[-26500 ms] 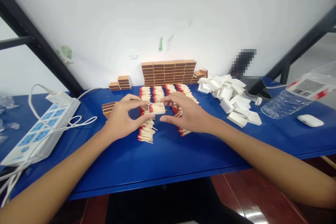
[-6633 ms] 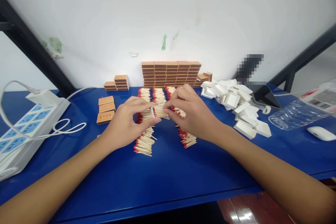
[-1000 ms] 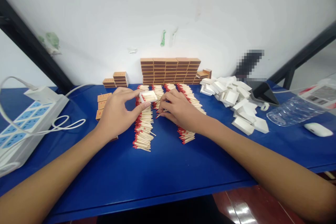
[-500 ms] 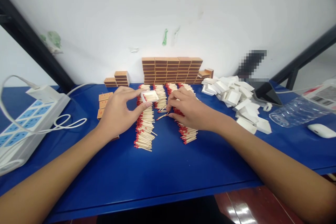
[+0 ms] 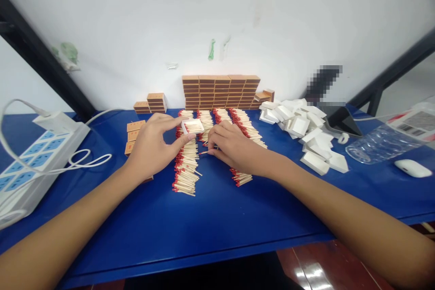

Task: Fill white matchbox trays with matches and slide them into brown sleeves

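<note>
Left hand point(image 5: 158, 142) is pinching the white rectangular cardboard tray point(image 5: 197, 131), best held level; right of it, right hand point(image 5: 234, 147) is pinching a red-tipped wooden match point(image 5: 204, 152).

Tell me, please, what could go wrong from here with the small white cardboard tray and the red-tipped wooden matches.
1. The left hand holds the small, open white cardboard tray between thumb and fingers; a tilt might spill the red-tipped wooden matches inside.
2. The right hand is close to the rows of loose red-tipped matches; a careless brush could scatter them.
</note>
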Available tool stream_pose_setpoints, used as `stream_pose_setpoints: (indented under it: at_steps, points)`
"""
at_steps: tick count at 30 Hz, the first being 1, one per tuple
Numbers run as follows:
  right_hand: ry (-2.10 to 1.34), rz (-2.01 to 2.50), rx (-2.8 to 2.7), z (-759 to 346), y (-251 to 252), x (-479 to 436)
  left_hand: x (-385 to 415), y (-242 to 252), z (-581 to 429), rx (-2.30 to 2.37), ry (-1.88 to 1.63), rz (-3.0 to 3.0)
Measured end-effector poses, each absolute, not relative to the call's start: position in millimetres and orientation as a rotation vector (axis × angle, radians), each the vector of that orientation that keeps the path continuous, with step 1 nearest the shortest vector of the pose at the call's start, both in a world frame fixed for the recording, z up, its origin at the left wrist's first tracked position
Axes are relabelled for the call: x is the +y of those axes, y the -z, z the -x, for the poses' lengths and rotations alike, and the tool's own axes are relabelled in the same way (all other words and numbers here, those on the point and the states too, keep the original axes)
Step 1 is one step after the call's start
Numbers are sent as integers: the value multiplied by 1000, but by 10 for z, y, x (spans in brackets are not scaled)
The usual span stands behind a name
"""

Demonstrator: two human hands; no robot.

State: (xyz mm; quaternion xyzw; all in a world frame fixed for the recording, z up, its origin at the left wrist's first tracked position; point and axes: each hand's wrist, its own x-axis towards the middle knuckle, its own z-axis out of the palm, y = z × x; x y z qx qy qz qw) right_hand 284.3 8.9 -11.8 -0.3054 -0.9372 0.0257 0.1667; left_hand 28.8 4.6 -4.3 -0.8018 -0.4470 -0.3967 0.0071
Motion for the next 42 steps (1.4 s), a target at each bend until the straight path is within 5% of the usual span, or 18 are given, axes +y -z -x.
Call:
stream_pose_setpoints:
  at_steps: [9,18,42]
  points:
    - [-337,800,-2382,-2903,-83,31,39,63,-286,-1410,1137,2634]
    - [-240,751,-2327,-2802,92,56,-66,76,-386,-1110,1192,2942]
    - [-185,891,-2634,-3044,-59,109,61,55,-284,-1337,1274,2675]
